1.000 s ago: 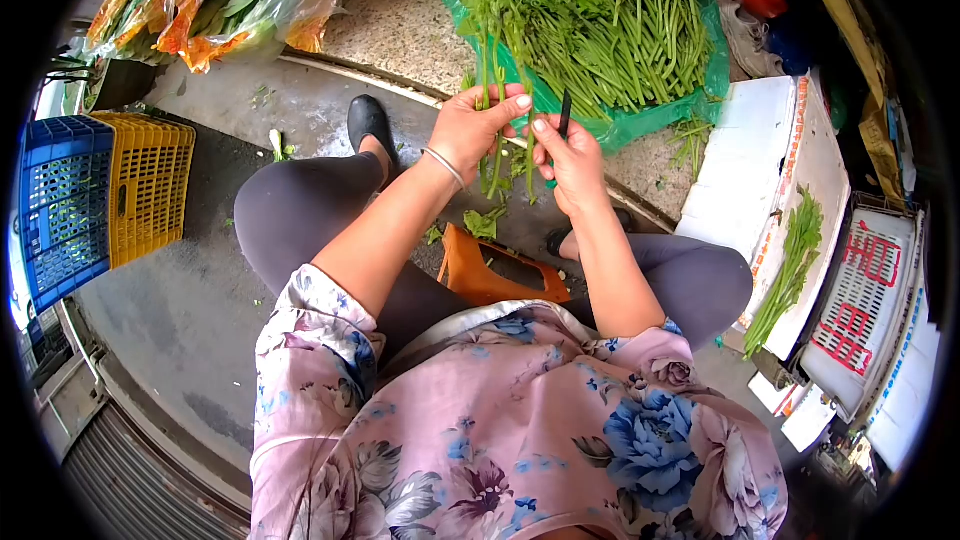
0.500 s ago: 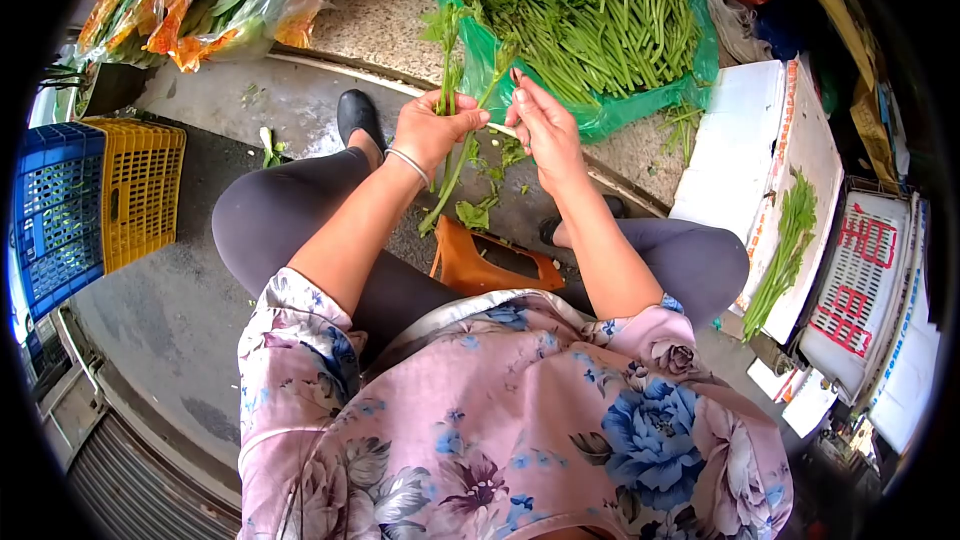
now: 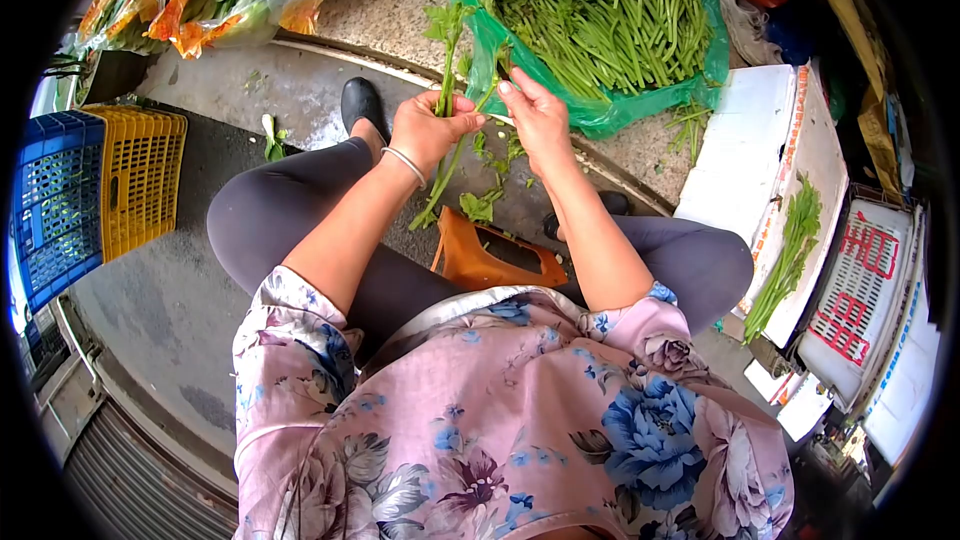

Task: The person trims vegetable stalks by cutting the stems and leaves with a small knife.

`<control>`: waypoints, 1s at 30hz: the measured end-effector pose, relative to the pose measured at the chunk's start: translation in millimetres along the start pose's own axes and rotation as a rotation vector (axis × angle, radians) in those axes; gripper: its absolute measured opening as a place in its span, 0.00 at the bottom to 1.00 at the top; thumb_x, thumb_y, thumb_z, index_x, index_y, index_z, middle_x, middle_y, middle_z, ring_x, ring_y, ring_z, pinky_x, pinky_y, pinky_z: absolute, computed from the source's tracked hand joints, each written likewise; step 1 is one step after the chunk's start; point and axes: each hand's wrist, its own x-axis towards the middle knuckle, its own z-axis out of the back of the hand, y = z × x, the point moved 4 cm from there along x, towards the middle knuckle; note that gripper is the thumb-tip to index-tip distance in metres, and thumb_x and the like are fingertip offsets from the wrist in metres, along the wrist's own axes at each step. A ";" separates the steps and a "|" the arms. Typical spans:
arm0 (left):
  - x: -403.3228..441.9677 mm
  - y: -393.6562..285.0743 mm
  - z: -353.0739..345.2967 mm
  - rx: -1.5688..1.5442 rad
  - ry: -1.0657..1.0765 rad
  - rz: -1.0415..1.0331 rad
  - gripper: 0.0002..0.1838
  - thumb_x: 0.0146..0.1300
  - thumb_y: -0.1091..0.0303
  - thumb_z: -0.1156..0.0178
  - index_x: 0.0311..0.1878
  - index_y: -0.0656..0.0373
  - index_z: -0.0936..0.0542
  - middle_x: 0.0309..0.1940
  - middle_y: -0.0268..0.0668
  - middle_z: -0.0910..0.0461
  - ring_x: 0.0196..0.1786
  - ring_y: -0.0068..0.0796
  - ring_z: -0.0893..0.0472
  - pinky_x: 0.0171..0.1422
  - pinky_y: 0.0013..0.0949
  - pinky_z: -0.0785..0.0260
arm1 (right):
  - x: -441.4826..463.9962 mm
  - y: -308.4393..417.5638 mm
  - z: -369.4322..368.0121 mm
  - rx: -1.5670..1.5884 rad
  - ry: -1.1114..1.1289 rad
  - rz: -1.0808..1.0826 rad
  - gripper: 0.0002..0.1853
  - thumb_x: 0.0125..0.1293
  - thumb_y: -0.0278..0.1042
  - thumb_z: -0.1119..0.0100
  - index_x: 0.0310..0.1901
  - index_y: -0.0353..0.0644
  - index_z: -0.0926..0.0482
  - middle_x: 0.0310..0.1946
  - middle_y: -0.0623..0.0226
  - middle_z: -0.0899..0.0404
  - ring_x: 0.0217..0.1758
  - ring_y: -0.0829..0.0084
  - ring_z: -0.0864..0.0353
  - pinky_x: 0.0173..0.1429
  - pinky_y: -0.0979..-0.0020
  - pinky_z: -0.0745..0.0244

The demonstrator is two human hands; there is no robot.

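Observation:
Green leafy stalks (image 3: 447, 60) are pinched between the thumb and fingers of my left hand (image 3: 428, 130), their lower ends slanting down toward the ground. Close on its right, my right hand (image 3: 537, 120) is closed at the top end of one slanting stalk, beside a small dark object at the fingertips that I cannot make out fully. Just beyond my hands, a large heap of green stalks (image 3: 610, 20) lies on an open green plastic bag (image 3: 600, 120). Leaf scraps (image 3: 482, 205) lie on the ground below my hands.
An orange stool (image 3: 490, 255) stands between my legs. Blue (image 3: 60, 205) and yellow (image 3: 145, 180) crates are at the left, bagged greens (image 3: 225, 0) at the upper left. At the right, a white box (image 3: 740, 140) stands near a bunch of stalks (image 3: 790, 260) and a white basket (image 3: 860, 280).
Both hands have moved left and a little apart from each other. The stalk between them now slants, and the dark tool seen upright in my right hand is mostly hidden.

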 end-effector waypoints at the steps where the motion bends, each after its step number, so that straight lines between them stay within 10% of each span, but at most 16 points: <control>1: 0.0 -0.4 0.8 0.026 0.000 0.008 0.10 0.45 0.76 0.33 0.32 0.62 0.24 0.23 0.31 0.23 0.23 0.16 0.29 0.27 0.19 0.39 | 1.1 -1.8 2.1 -0.011 0.005 0.011 0.27 0.58 0.36 0.41 0.56 0.31 0.35 0.29 0.74 0.26 0.27 0.87 0.35 0.29 0.85 0.39; 11: -0.3 4.8 8.6 0.159 -0.003 0.083 0.07 0.46 0.78 0.35 0.29 0.64 0.24 0.23 0.33 0.23 0.26 0.18 0.25 0.29 0.19 0.33 | 11.7 -28.5 28.4 0.040 -0.183 0.005 0.25 0.60 0.35 0.43 0.56 0.32 0.35 0.31 0.74 0.26 0.30 0.85 0.33 0.34 0.84 0.37; 15: 0.5 4.4 10.6 0.137 0.001 0.096 0.08 0.46 0.77 0.34 0.30 0.63 0.23 0.23 0.33 0.22 0.25 0.17 0.25 0.27 0.19 0.35 | -0.3 -30.0 37.0 -0.272 -0.031 -0.191 0.24 0.61 0.38 0.46 0.56 0.35 0.34 0.24 0.78 0.30 0.24 0.87 0.38 0.27 0.83 0.40; 17: 0.3 3.7 11.8 0.123 -0.033 0.083 0.09 0.46 0.76 0.34 0.30 0.63 0.23 0.23 0.33 0.22 0.24 0.16 0.26 0.26 0.18 0.36 | -15.8 -32.1 37.4 -0.233 0.067 -0.439 0.22 0.60 0.34 0.45 0.54 0.33 0.32 0.37 0.67 0.23 0.28 0.84 0.33 0.31 0.80 0.36; 22: -0.7 3.7 10.2 0.151 -0.021 0.089 0.10 0.45 0.75 0.33 0.31 0.62 0.24 0.22 0.32 0.23 0.23 0.16 0.28 0.26 0.19 0.37 | -30.4 -6.9 21.7 0.011 0.062 -0.254 0.24 0.60 0.35 0.45 0.58 0.40 0.35 0.20 0.80 0.35 0.23 0.87 0.40 0.25 0.84 0.44; 30: 0.0 5.6 6.5 0.126 0.018 0.102 0.12 0.45 0.74 0.32 0.32 0.63 0.25 0.22 0.31 0.24 0.22 0.17 0.30 0.26 0.20 0.38 | -15.4 0.5 -1.9 -0.067 0.144 -0.085 0.27 0.60 0.36 0.44 0.60 0.42 0.38 0.24 0.78 0.32 0.25 0.86 0.38 0.27 0.84 0.42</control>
